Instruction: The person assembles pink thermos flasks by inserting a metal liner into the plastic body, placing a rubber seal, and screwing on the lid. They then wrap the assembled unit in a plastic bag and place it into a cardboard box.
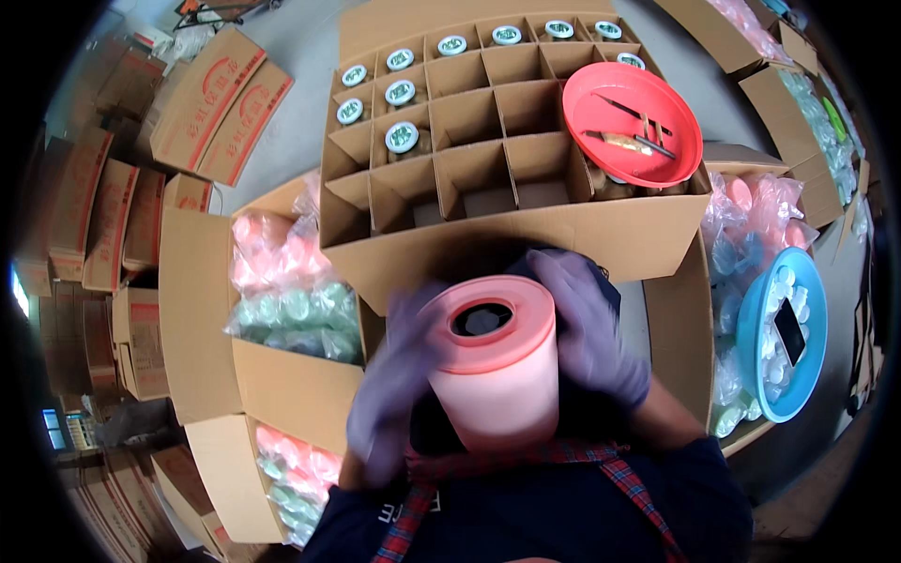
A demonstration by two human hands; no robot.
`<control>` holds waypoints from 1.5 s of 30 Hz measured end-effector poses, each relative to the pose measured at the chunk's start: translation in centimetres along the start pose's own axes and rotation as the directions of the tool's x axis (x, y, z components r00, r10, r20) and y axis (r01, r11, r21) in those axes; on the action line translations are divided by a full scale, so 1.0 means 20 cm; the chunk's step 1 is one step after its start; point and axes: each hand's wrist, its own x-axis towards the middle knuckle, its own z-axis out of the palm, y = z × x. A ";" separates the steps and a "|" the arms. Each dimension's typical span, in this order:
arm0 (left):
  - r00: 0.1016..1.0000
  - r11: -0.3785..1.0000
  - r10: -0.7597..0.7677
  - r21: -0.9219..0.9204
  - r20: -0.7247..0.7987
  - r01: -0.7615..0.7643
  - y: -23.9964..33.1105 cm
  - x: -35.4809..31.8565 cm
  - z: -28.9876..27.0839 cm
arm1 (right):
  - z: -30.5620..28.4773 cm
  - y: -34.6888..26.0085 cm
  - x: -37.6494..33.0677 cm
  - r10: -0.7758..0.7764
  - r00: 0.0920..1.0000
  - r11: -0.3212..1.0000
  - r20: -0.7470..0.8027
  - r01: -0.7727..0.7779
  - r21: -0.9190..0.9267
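Note:
A pink cylindrical container (497,399) stands nearly upright close to my torso. Its wide pink top ring (521,305) surrounds a round dark opening. My right hand (591,324), in a purple-grey glove, curves around the container's right side near the ring, its fingertips partly hidden. On the other side my left hand (389,375), gloved the same way, is against or just beside the container. Motion blur smears its fingers, so its grip does not show. The container's lower end merges with my dark clothing and plaid straps.
Ahead stands a divided carton (507,235), with several white-and-green-topped items in its cells. A red basin (690,122) with slim tools rests on its right side. Bagged pink and green parts (296,310) fill boxes left and right. A blue basin (812,361) holds white pieces and a phone (789,330).

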 end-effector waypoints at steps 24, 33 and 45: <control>0.851 0.780 -0.182 -0.600 -0.492 -0.180 0.12 0.63 0.03 | 0.12 0.06 0.63 -0.088 0.986 0.995 -0.143 0.095 0.042; 0.817 0.828 -0.210 -0.542 -0.537 -0.143 0.01 0.60 0.08 | 0.21 0.16 0.62 0.070 0.985 0.990 -0.157 -0.050 0.133; 0.496 0.748 -0.620 -0.649 -0.608 0.138 -0.53 0.74 -0.36 | 0.20 0.27 0.40 0.152 0.966 0.988 -0.211 -0.141 0.063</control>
